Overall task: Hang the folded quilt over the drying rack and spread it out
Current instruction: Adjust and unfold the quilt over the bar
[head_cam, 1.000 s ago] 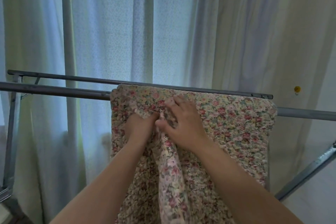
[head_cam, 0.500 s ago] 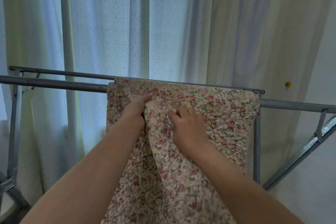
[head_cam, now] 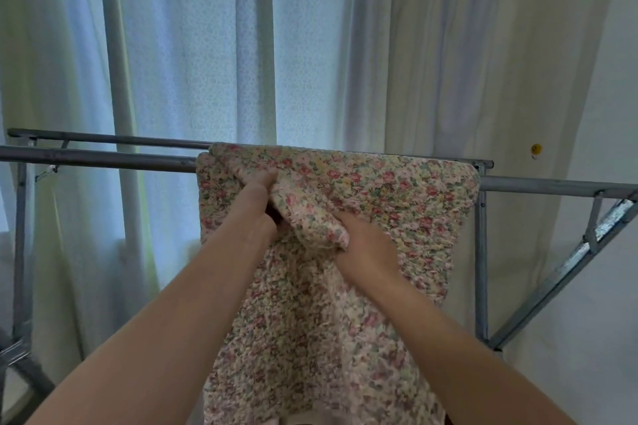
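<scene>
The flowery quilt (head_cam: 379, 190) is hung over the drying rack (head_cam: 103, 159). One fold is gripped by the left hand (head_cam: 259, 205) and the right hand (head_cam: 367, 247), fingers curled round it.

Fingers of the right hand (head_cam: 366, 248) are hidden under a raised fold of the quilt (head_cam: 379, 190); only its back shows. The left hand (head_cam: 257, 203) has its palm side buried in the same fold. The quilt's lower hem and both forearms are cut off by the bottom edge. Both rails of the drying rack (head_cam: 103, 159) are hidden where the quilt lies over them; the near rail runs off both side edges, and the rack's feet are out of frame. A yellow spot (head_cam: 535, 149) on the wall is too small to identify.
</scene>
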`<state>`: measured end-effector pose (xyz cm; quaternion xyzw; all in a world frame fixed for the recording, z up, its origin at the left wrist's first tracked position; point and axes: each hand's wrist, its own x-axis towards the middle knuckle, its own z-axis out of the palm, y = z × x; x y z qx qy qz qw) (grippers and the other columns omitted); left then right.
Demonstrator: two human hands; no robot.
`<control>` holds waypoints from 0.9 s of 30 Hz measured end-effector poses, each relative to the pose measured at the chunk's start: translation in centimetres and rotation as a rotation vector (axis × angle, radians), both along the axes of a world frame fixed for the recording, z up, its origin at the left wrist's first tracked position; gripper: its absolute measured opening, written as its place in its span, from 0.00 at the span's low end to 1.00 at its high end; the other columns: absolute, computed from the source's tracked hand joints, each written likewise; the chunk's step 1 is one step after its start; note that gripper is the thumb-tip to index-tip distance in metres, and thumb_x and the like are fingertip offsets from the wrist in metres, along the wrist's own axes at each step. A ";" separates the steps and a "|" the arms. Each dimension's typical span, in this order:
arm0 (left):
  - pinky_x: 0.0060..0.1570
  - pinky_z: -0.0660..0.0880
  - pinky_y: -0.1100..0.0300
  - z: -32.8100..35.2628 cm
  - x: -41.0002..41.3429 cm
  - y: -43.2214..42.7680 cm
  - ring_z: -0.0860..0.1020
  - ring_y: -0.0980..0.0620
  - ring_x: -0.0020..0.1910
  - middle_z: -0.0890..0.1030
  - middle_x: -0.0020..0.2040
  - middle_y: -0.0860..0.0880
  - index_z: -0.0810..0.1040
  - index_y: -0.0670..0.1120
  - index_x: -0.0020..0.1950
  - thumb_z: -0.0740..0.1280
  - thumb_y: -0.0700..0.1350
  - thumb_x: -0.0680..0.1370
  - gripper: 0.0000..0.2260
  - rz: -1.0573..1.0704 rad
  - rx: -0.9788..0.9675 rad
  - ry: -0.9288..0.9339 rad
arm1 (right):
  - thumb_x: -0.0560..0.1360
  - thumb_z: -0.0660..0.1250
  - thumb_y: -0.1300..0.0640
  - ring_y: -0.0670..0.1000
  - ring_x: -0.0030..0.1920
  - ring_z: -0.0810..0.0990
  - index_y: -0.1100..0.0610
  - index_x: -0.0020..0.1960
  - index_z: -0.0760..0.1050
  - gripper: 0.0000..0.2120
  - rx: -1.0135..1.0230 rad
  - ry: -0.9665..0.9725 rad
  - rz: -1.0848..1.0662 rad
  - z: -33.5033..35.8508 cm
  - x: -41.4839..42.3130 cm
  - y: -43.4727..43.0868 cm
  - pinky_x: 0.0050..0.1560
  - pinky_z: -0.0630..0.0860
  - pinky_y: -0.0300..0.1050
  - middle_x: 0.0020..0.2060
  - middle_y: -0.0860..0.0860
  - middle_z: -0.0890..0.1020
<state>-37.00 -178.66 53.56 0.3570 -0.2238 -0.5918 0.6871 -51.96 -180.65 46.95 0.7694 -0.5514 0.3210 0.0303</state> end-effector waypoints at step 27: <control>0.31 0.66 0.58 0.3 -4.8 -3.6 0.79 0.44 0.45 0.79 0.51 0.48 0.69 0.49 0.63 0.59 0.42 0.73 0.19 0.698 -0.924 -2.588 | 0.72 0.65 0.52 0.51 0.54 0.75 0.52 0.61 0.69 0.19 -0.194 0.018 -0.011 8.3 -5.8 -0.7 0.52 0.74 0.49 0.55 0.50 0.77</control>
